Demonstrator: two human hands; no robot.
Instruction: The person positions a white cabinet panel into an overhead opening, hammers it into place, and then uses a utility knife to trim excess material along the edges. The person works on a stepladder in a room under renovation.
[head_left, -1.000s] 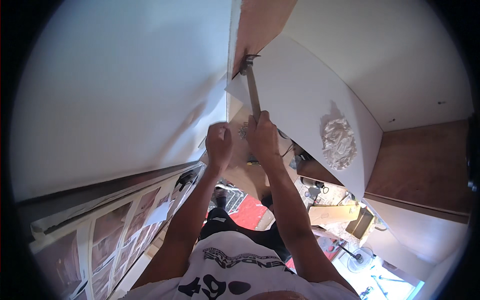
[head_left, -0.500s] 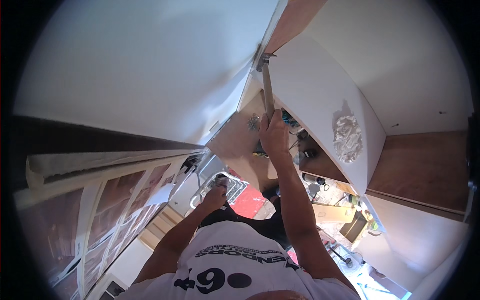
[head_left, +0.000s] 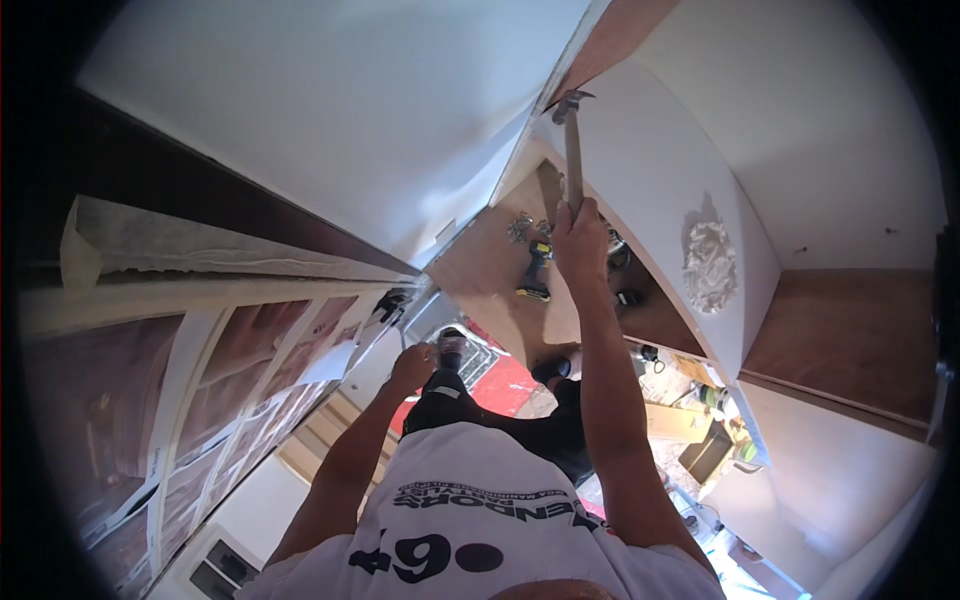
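Note:
My right hand (head_left: 580, 235) is wrapped round the handle of a claw hammer (head_left: 573, 165) at arm's length. The steel head sits up by the narrow seam where the big white panel (head_left: 330, 120) meets a brown wooden strip (head_left: 610, 45). Whether the head touches the seam, I cannot tell. Lower down on the left, my left hand (head_left: 411, 368) has its fingers curled in beside my foot and the metal step (head_left: 480, 357). Anything inside those fingers is hidden.
A yellow-and-black cordless drill (head_left: 538, 270) lies on the brown board (head_left: 480, 255), near a small pile of metal hardware (head_left: 520, 228). To the right, a white panel (head_left: 640, 150) carries a lump of white compound (head_left: 709, 266). Masked, film-covered panels (head_left: 240, 370) line the left.
The view has shifted, and the hammer and right hand appear farther right and slightly higher. My left hand has moved up and left, off the step. The drill, mostly hidden before, now shows.

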